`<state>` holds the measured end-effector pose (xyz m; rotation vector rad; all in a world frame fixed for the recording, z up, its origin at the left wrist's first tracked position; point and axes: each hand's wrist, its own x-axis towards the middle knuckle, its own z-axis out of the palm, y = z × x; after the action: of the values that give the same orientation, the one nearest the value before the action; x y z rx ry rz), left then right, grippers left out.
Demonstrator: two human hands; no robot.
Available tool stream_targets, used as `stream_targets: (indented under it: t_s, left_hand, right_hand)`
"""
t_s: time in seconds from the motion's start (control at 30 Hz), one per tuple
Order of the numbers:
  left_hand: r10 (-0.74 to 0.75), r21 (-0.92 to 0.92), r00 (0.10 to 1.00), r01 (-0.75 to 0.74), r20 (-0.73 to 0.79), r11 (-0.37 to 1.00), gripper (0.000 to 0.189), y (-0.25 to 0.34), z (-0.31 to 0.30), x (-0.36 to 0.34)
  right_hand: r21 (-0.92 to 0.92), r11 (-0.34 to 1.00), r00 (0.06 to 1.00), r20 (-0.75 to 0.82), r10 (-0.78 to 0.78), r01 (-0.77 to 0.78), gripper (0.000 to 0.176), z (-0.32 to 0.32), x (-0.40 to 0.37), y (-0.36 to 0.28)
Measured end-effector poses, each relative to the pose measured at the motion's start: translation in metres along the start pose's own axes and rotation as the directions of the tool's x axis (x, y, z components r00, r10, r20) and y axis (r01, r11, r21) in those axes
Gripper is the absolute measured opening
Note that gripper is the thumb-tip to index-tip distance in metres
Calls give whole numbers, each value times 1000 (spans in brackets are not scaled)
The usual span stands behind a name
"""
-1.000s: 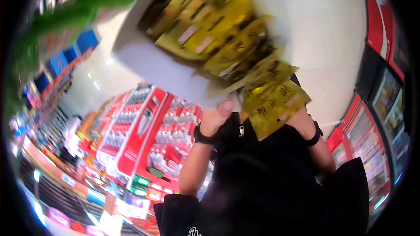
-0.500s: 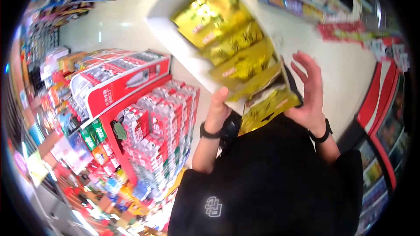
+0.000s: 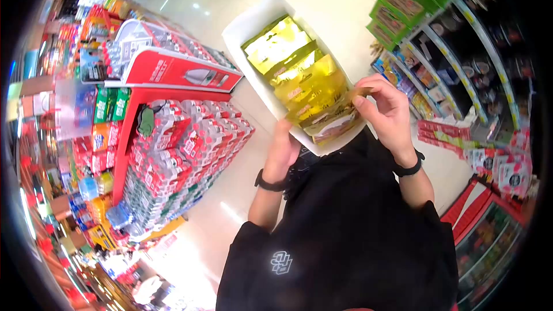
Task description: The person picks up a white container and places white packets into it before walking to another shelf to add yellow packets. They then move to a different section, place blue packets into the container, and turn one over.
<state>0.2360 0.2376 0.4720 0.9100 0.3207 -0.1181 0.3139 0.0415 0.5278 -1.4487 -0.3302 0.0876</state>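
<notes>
A long white open-topped box (image 3: pixel 265 11) is tilted in front of my body, filled with a row of shiny gold packets (image 3: pixel 305 83). My left hand (image 3: pixel 282 151) grips the box at its near left side, thumb on the rim and fingers hidden beneath. My right hand (image 3: pixel 387 116) is closed at the near right side, thumb and fingers pinching the top edge of a gold packet (image 3: pixel 337 116) at the near end of the row. That packet still sits partly within the box. Both wrists wear black bands.
Stacked red-wrapped bottle packs (image 3: pixel 190 144) stand on the left beneath a red display sign (image 3: pixel 178 72). Shelves (image 3: pixel 455 52) with green bags (image 3: pixel 397 8) rise on the right. A red-edged cooler (image 3: pixel 484 219) is at lower right. Pale glossy floor (image 3: pixel 328 0) lies beyond the box.
My right hand has gone from open beside the box to pinching a packet's edge. The gold packet that hung over the near end is now back inside the box. The view has shifted.
</notes>
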Motion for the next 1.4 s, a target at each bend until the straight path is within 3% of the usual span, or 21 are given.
stream_targets:
  t_s: [0.1,0.17,0.23,0.4,0.5,0.53,0.63,0.8,0.93,1.03,1.13,1.27,1.4]
  left_hand:
    - [58,-45,998,-59,-21,997,58,2,-2,7]
    - [130,-57,991,-128,29,990,55,2,-11,14]
    - [98,-34,992,-101,-84,994,51,13,-8,28]
    - [166,-27,962,-176,-215,984,50,32,8,67]
    - [162,-142,968,-191,-192,971,51,37,8,94]
    - [99,-177,976,-134,-193,975,54,38,4,102]
    - [170,-19,901,-194,-398,981,65,43,22,137]
    - [87,-204,928,-170,-361,964,55,61,30,171]
    - [61,-140,908,-129,-414,982,55,81,21,192]
    - [35,-157,901,-114,-432,981,56,99,7,209]
    - [55,-198,909,-149,-414,969,57,130,-15,237]
    - [91,-212,941,-166,-325,963,57,167,-55,269]
    - [73,-237,953,-146,-293,961,53,212,-89,288]
  right_hand:
    - [-131,991,995,98,7,6,10,8,34,3]
    - [-35,999,994,105,43,-39,8,17,62,8]
    - [94,984,980,148,136,-150,11,21,90,8]
    - [161,962,953,245,178,-221,18,22,154,20]
    - [165,957,947,258,193,-240,22,17,189,28]
    - [164,957,945,264,193,-241,23,17,201,31]
    - [189,939,922,321,216,-286,24,14,236,43]
    - [119,958,889,416,190,-261,27,12,285,55]
    - [90,964,856,486,176,-250,38,27,320,50]
    - [78,977,819,561,123,-200,45,42,345,61]
    - [190,968,808,588,21,-163,52,63,376,71]
    - [-16,976,777,608,-164,218,53,109,414,61]
    - [135,985,884,467,34,-109,47,169,442,75]
